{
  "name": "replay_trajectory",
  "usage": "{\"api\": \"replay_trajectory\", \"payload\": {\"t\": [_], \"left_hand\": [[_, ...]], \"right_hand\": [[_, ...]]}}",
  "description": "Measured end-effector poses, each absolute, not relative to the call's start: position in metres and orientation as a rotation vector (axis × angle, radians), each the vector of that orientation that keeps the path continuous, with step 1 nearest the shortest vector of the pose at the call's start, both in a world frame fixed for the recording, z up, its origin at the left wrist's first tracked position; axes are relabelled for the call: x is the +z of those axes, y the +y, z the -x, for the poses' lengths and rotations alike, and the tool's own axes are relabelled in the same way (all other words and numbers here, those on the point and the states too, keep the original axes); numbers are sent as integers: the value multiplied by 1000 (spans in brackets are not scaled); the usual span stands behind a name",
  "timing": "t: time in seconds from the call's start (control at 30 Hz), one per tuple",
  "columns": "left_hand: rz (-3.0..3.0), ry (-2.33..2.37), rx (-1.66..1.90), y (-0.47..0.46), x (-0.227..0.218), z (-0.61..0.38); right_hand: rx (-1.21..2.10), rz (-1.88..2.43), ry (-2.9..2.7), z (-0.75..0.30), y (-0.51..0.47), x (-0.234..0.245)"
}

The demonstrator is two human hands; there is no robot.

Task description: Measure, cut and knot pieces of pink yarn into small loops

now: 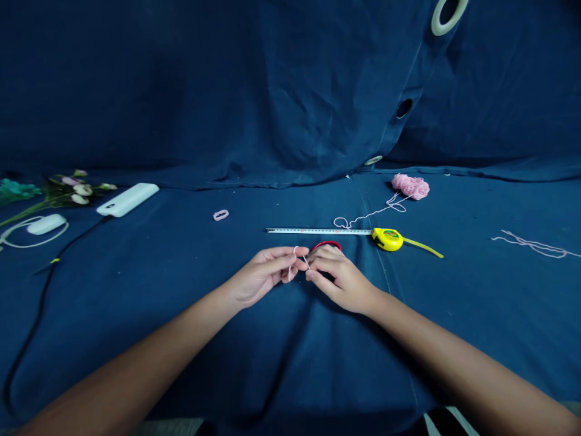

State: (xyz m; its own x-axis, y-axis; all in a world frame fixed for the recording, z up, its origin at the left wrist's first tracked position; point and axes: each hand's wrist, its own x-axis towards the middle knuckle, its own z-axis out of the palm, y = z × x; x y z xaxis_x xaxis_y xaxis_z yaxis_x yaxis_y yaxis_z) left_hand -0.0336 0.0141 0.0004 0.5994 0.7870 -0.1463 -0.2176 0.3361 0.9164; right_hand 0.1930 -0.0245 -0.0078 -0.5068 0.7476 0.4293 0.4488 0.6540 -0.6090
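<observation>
Dark blue cloth (181,339) spreads flat below and hangs ahead, with a pink yarn ball (410,186) at two o'clock from my fingers. Between my hands a short pale strand (306,261) slants from eleven o'clock to five, its lower end pinched by my right hand (344,277), the nearer; my left hand (263,272) closes thumb and forefinger where it loops over the forefinger.
</observation>
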Motion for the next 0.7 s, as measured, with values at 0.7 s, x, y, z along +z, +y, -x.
{"api": "replay_trajectory", "payload": {"t": [0.7], "left_hand": [[-1692, 905, 642, 9, -3, 26]], "right_hand": [[506, 849, -2133, -192, -33, -7]]}}
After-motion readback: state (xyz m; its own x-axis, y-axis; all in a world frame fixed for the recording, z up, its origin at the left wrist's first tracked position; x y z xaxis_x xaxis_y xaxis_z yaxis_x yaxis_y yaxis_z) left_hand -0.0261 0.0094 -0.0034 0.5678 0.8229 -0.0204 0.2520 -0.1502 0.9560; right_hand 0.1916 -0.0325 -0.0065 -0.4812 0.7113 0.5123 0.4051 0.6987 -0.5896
